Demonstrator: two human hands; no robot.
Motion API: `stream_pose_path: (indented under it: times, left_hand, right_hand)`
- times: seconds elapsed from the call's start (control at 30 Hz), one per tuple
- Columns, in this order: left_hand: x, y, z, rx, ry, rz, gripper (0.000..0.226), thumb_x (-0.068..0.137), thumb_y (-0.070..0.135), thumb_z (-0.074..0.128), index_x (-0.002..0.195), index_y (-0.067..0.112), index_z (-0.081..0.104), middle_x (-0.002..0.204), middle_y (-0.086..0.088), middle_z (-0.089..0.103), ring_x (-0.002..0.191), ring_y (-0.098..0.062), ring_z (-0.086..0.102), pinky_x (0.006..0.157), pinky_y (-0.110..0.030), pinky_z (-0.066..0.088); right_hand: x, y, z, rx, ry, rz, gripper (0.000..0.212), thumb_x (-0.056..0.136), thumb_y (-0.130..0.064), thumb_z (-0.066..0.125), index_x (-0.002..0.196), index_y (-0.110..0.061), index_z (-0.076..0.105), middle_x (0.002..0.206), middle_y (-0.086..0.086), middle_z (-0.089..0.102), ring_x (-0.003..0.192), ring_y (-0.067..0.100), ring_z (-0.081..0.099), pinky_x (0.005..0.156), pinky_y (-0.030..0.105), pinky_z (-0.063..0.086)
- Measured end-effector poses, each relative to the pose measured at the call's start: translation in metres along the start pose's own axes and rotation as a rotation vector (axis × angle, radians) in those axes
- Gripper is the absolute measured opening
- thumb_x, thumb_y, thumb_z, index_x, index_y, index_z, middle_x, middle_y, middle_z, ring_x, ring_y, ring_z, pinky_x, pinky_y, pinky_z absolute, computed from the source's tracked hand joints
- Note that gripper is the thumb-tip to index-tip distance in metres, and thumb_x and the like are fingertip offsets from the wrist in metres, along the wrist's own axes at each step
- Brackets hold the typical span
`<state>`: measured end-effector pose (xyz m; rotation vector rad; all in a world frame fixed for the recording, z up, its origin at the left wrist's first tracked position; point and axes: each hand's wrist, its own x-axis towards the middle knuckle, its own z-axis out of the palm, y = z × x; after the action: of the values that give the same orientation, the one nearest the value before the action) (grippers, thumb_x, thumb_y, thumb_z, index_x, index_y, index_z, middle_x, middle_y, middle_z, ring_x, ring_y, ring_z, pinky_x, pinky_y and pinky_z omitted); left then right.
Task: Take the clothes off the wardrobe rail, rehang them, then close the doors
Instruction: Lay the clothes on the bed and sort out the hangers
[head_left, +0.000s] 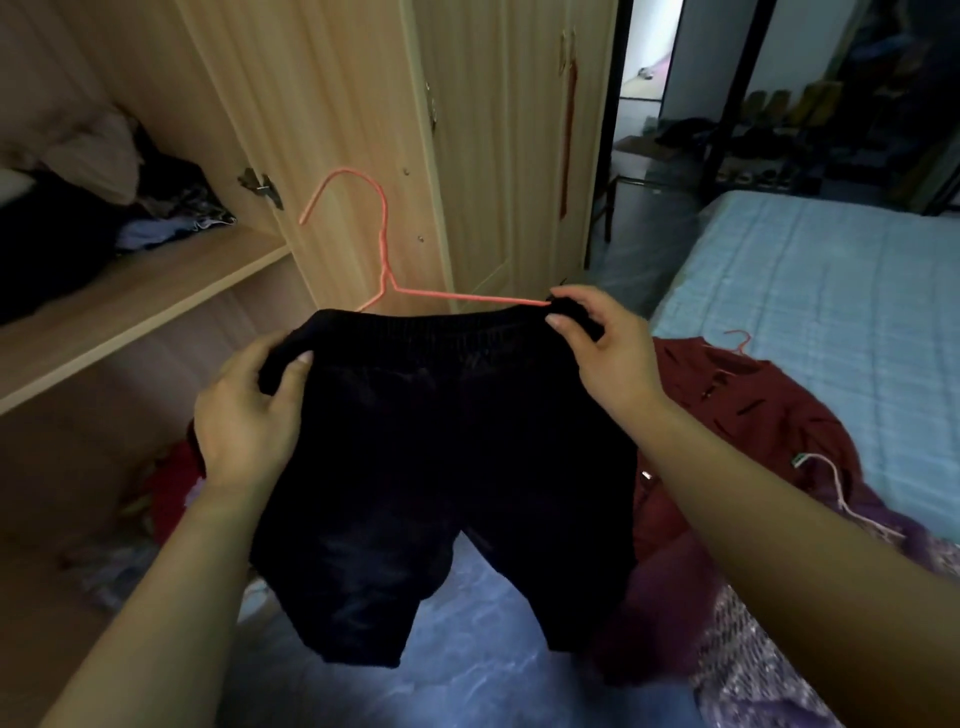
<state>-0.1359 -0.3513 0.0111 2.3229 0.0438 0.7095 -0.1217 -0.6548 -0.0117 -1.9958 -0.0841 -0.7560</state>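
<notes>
Subject item: a pair of dark shorts, held up in the air in front of the wardrobe, below the level of its open shelf and clear of the floor. A pink wire hanger sits behind the elastic waistband, its hook standing upright against the wardrobe's open door panel. The left hand grips the waistband's left corner, thumb across the front and fingers curled behind. The right hand pinches the right corner between thumb and fingertips, at the point where the hanger's arm ends. Whether that arm lies inside the waistband cannot be determined. Assessment: the step in hand is fitting the shorts to the hanger for rehanging. The next move calls for seating both waistband corners securely on the wire, freeing one hand to take the hook, and lifting the item to the rail, which is out of view. The doors are not yet closed. To the right of the wardrobe, a red garment on its own hanger lies across the edge of the bed and appears to await the same treatment. Markings: no brand or writing is legible. A small pale tag on the red garment is too small to read.
</notes>
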Motion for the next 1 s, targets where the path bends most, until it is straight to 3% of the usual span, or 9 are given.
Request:
stream_pose_path:
  times: [0.17, 0.27, 0.37, 0.5, 0.7, 0.8, 0.93, 1.0]
  left_hand:
    - [-0.041, -0.014, -0.043, 0.040, -0.027, 0.050, 0.026, 0.090, 0.027, 0.062, 0.113, 0.017, 0.066, 0.110, -0.006, 0.067, 0.088, -0.024, 0.061, 0.083, -0.029, 0.040]
    - [-0.074, -0.011, -0.062, 0.092, -0.064, 0.090, 0.024, 0.090, 0.025, 0.062, 0.111, 0.016, 0.066, 0.108, -0.008, 0.067, 0.084, -0.031, 0.060, 0.084, -0.033, 0.040]
    - [-0.098, 0.006, -0.072, 0.106, -0.113, 0.141, 0.024, 0.089, 0.024, 0.062, 0.111, 0.014, 0.066, 0.107, -0.010, 0.067, 0.081, -0.034, 0.060, 0.082, -0.034, 0.040]
    - [-0.119, 0.039, -0.062, 0.040, -0.215, 0.230, 0.023, 0.089, 0.027, 0.062, 0.110, 0.017, 0.067, 0.107, -0.007, 0.068, 0.086, -0.032, 0.061, 0.080, -0.034, 0.040]
    - [-0.158, 0.094, 0.009, -0.195, -0.525, 0.398, 0.037, 0.081, 0.046, 0.051, 0.107, 0.025, 0.064, 0.107, 0.001, 0.069, 0.101, -0.024, 0.062, 0.085, -0.039, 0.048]
    - [-0.193, 0.136, 0.049, -0.316, -0.685, 0.467, 0.036, 0.079, 0.042, 0.053, 0.106, 0.022, 0.066, 0.105, -0.004, 0.069, 0.100, -0.028, 0.062, 0.081, -0.038, 0.047]
    - [-0.253, 0.191, 0.085, -0.510, -0.916, 0.488, 0.020, 0.086, 0.032, 0.061, 0.104, 0.025, 0.064, 0.097, 0.002, 0.067, 0.090, -0.019, 0.060, 0.076, -0.029, 0.041]
    - [-0.284, 0.217, 0.099, -0.569, -0.979, 0.493, 0.018, 0.087, 0.028, 0.063, 0.104, 0.024, 0.065, 0.096, 0.004, 0.068, 0.088, -0.015, 0.061, 0.074, -0.025, 0.040]
  right_hand:
    - [-0.073, -0.015, 0.000, -0.016, -0.047, 0.025, 0.021, 0.087, -0.021, 0.065, 0.107, -0.015, 0.067, 0.103, -0.004, 0.069, 0.094, 0.001, 0.060, 0.084, 0.012, 0.043]
    - [-0.125, -0.018, -0.007, 0.022, -0.011, 0.088, 0.018, 0.086, -0.019, 0.066, 0.104, -0.018, 0.067, 0.099, -0.011, 0.068, 0.092, -0.002, 0.062, 0.083, 0.016, 0.046]
    - [-0.166, -0.027, -0.030, 0.041, 0.069, 0.153, 0.018, 0.086, -0.017, 0.066, 0.102, -0.024, 0.066, 0.096, -0.021, 0.064, 0.091, -0.009, 0.059, 0.082, 0.010, 0.043]
    - [-0.211, -0.039, -0.082, 0.022, 0.224, 0.248, 0.019, 0.085, -0.015, 0.067, 0.100, -0.027, 0.065, 0.097, -0.021, 0.064, 0.091, -0.011, 0.058, 0.080, 0.006, 0.040]
    - [-0.285, -0.043, -0.182, -0.250, 0.501, 0.390, 0.020, 0.083, -0.014, 0.069, 0.101, -0.024, 0.068, 0.097, -0.013, 0.065, 0.092, -0.006, 0.056, 0.081, 0.001, 0.036]
    - [-0.321, -0.050, -0.235, -0.392, 0.659, 0.480, 0.020, 0.083, -0.015, 0.069, 0.103, -0.016, 0.069, 0.098, -0.011, 0.064, 0.092, -0.007, 0.054, 0.081, -0.001, 0.034]
    - [-0.363, -0.066, -0.303, -0.556, 0.793, 0.520, 0.020, 0.085, -0.016, 0.067, 0.105, -0.016, 0.068, 0.103, -0.009, 0.065, 0.098, 0.000, 0.058, 0.091, 0.010, 0.040]
    - [-0.380, -0.073, -0.337, -0.617, 0.841, 0.536, 0.020, 0.085, -0.016, 0.066, 0.105, -0.017, 0.067, 0.104, -0.010, 0.065, 0.100, -0.002, 0.056, 0.091, 0.007, 0.037]
